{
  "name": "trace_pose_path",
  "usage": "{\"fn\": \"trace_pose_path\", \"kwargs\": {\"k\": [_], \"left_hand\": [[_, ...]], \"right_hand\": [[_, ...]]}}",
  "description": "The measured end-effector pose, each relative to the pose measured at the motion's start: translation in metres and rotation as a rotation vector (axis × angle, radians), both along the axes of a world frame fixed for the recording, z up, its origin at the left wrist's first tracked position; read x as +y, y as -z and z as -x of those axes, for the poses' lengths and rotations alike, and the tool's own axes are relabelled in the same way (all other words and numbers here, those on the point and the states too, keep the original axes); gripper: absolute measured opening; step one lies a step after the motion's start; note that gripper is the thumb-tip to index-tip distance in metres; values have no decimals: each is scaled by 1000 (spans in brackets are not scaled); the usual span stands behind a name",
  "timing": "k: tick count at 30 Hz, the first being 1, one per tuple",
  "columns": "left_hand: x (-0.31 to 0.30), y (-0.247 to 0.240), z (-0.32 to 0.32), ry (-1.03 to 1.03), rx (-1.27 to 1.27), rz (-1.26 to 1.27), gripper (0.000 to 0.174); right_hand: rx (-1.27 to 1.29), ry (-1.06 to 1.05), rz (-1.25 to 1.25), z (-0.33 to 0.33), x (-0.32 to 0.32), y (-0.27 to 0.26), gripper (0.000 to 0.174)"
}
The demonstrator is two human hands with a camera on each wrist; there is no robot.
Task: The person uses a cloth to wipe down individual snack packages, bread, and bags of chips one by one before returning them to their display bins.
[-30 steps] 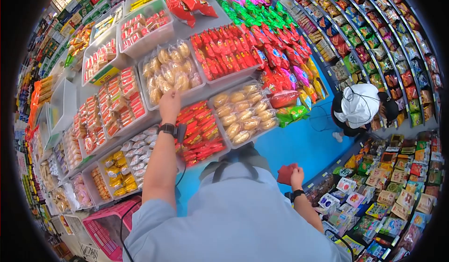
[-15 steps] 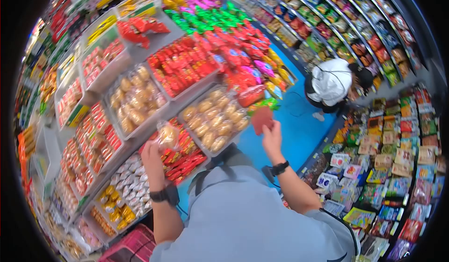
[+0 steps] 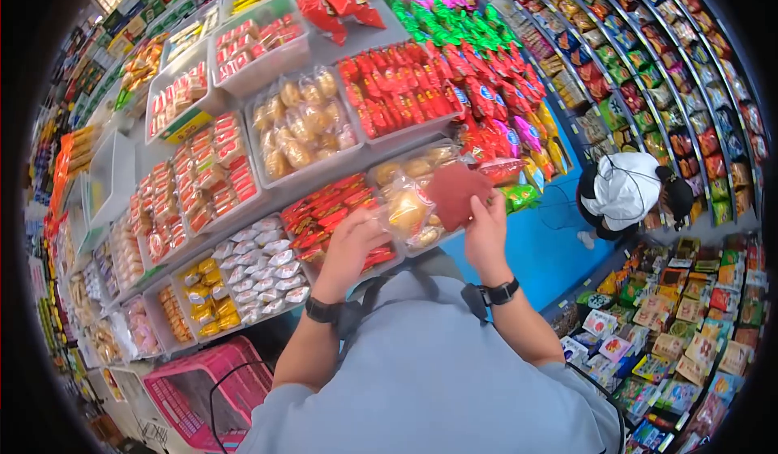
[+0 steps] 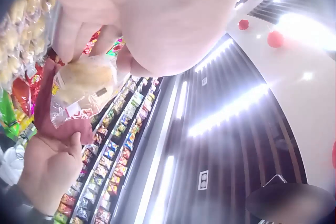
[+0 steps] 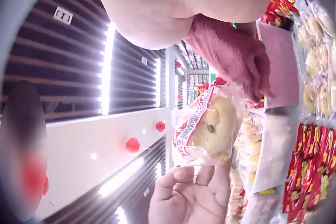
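My left hand (image 3: pixel 352 247) holds a bread bun in a clear printed wrapper (image 3: pixel 408 208), in front of my body. In the right wrist view, the fingers of the left hand (image 5: pixel 191 200) are at the lower end of the wrapped bun (image 5: pixel 212 127). My right hand (image 3: pixel 487 235) grips a folded dark red cloth (image 3: pixel 458 191), thumb on its near edge. The cloth is right beside the bun and overlaps the wrapper in the head view. The left wrist view shows the cloth (image 4: pixel 46 103) along the bun's side, with the right hand (image 4: pixel 52 169) below.
Below the hands stands a bin of wrapped buns (image 3: pixel 421 166), with red snack packets (image 3: pixel 332 207) in the bin beside it. Another bin of wrapped bread (image 3: pixel 300 126) is farther back. A pink basket (image 3: pixel 207 389) sits low left. A person in white (image 3: pixel 624 187) crouches in the aisle at right.
The left hand has lifted the wrapped bun from the bread bin and brought it right, toward the body. The right hand has raised the red cloth and moved inward to meet the bun.
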State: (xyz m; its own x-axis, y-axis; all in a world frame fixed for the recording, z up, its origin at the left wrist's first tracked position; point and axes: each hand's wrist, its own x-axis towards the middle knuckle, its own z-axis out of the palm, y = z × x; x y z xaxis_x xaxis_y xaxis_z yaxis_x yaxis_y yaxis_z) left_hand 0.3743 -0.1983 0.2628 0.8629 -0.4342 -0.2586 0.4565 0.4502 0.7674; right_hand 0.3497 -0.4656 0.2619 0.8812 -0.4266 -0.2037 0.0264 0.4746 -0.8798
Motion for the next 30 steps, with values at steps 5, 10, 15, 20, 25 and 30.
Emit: {"fn": "trace_pose_path", "kwargs": {"k": [5, 10, 15, 20, 25, 30], "left_hand": [[2, -5, 4, -30, 17, 48, 12], [-2, -18, 8, -148, 57, 62, 13], [7, 16, 6, -226, -94, -23, 14], [-4, 38, 4, -165, -43, 58, 42], [-2, 9, -1, -37, -67, 76, 34], [-1, 10, -3, 30, -140, -17, 19]], "right_hand": [[-70, -228, 255, 7, 10, -16, 26], [-387, -584, 912, -4, 40, -41, 19], [-511, -686, 1242, -13, 48, -37, 10], [-585, -641, 1322, -16, 63, -67, 33], [-717, -592, 1559, -24, 64, -63, 65], [-663, -583, 1444, -24, 60, -51, 68]]}}
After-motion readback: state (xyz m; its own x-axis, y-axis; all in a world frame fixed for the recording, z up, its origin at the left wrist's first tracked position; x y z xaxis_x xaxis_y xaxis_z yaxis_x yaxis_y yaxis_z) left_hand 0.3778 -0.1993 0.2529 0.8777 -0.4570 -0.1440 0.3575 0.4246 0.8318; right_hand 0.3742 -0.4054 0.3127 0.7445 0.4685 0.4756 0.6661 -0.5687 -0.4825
